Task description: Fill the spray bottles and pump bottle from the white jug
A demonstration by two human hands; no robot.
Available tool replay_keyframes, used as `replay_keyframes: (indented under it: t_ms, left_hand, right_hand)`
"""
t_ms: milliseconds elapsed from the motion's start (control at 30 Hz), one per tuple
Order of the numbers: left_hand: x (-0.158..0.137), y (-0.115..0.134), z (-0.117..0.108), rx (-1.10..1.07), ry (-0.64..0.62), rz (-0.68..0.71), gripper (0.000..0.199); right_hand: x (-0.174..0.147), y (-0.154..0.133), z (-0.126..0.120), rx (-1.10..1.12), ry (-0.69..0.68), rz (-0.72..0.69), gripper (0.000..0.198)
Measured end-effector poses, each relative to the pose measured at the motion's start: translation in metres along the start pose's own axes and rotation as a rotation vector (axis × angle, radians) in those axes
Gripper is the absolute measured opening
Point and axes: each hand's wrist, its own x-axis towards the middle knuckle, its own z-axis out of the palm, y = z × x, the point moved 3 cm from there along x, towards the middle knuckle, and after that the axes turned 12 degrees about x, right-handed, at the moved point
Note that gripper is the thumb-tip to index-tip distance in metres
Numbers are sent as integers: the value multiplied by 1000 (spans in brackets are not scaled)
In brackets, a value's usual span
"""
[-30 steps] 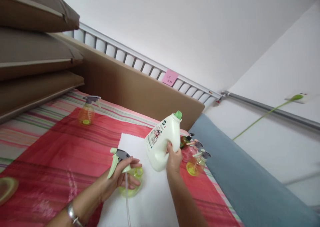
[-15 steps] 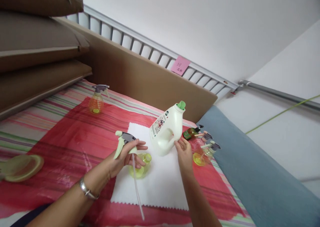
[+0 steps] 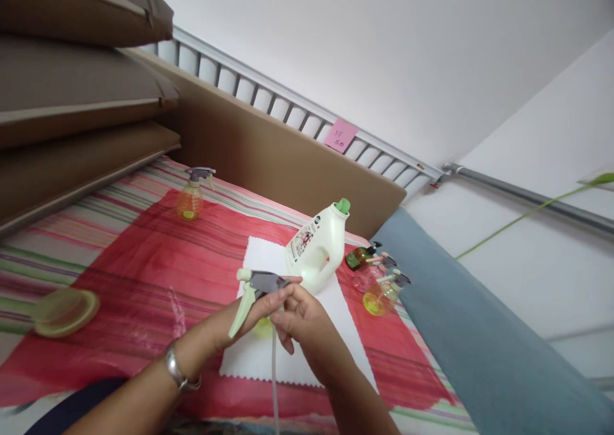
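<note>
My left hand (image 3: 256,312) grips a trigger spray head (image 3: 263,283), grey on top with a pale green trigger and nozzle. Its clear dip tube (image 3: 275,384) hangs straight down. My right hand (image 3: 304,323) has its fingers closed round the underside of the spray head, by its collar, up against my left hand. Behind both hands, a yellow translucent bottle (image 3: 263,328) shows only in part on the white cloth (image 3: 254,358). Just beyond my right hand a white handled jug (image 3: 321,240) with a green top stands on the cloth; neither hand touches it.
Two spray bottles, one yellow (image 3: 377,302) and one pink (image 3: 363,280), stand right beside a dark green pump bottle (image 3: 357,258). Another spray bottle (image 3: 188,201) is back left. A round pale green object (image 3: 67,310) lies left. Stacked brown cushions (image 3: 81,83) border the striped cloth.
My right hand has let go of the jug, which now stands on the white cloth, and has moved left to the spray head. My left hand has moved slightly right and down.
</note>
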Motion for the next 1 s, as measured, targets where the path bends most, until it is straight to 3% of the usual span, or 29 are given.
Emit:
replay_keyframes:
  t_ms: [133, 267, 333, 467, 600, 733, 1000]
  left_hand:
    - [-9, 11, 3, 193, -126, 148, 66]
    - [-7, 11, -1, 278, -152, 199, 76]
    - [-1, 7, -7, 368, -83, 195, 81]
    - [14, -14, -21, 639, 179, 145, 78]
    - [31, -47, -27, 843, 249, 104, 83]
    - [40, -72, -31, 915, 244, 72, 83]
    - [42, -78, -32, 863, 233, 44, 75]
  right_hand:
    - [-1, 10, 1, 85, -11, -1, 41]
    - [-10, -5, -17, 33, 91, -63, 34]
    - [-16, -24, -33, 26, 201, -169, 27]
    - [-27, -66, -61, -35, 422, -440, 25]
    - [-28, -82, -68, -133, 523, -634, 26]
    - [-17, -70, -63, -118, 510, -689, 27]
    - [11, -23, -67, -190, 460, -532, 28]
